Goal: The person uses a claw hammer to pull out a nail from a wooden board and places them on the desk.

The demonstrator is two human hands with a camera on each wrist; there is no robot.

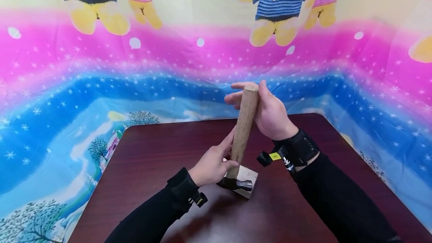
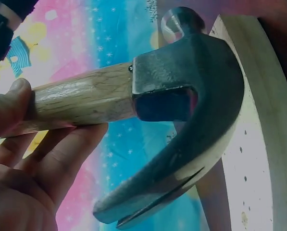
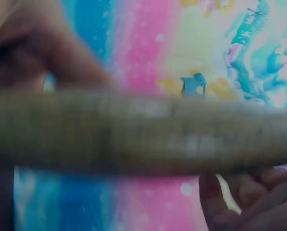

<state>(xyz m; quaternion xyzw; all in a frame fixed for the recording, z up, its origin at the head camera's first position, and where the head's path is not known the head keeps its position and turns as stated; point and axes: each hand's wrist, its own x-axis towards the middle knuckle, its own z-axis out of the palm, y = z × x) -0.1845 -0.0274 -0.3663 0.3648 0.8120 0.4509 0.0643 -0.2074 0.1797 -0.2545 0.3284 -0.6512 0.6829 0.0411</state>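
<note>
A claw hammer stands nearly upright, its wooden handle [image 1: 244, 126] slanting up and its dark metal head [image 1: 233, 183] low over a pale block [image 1: 248, 175]. My left hand [image 1: 212, 164] pinches the handle just above the head, thumb on one side and fingers on the other. In the left wrist view the hammer's forked claw [image 2: 153, 187] curves downward, and the block [image 2: 249, 144] shows right behind the head. Around the handle's top end is my right hand [image 1: 271, 113], its fingers stretched behind the wood and its thumb pointing up beside it.
The block lies on a dark red-brown table [image 1: 162, 149] with rounded far corners. A printed cloth [image 1: 189, 59] with bears and snowflakes hangs behind and along both sides. Each wrist wears a black strap [image 1: 300, 151] with a small camera.
</note>
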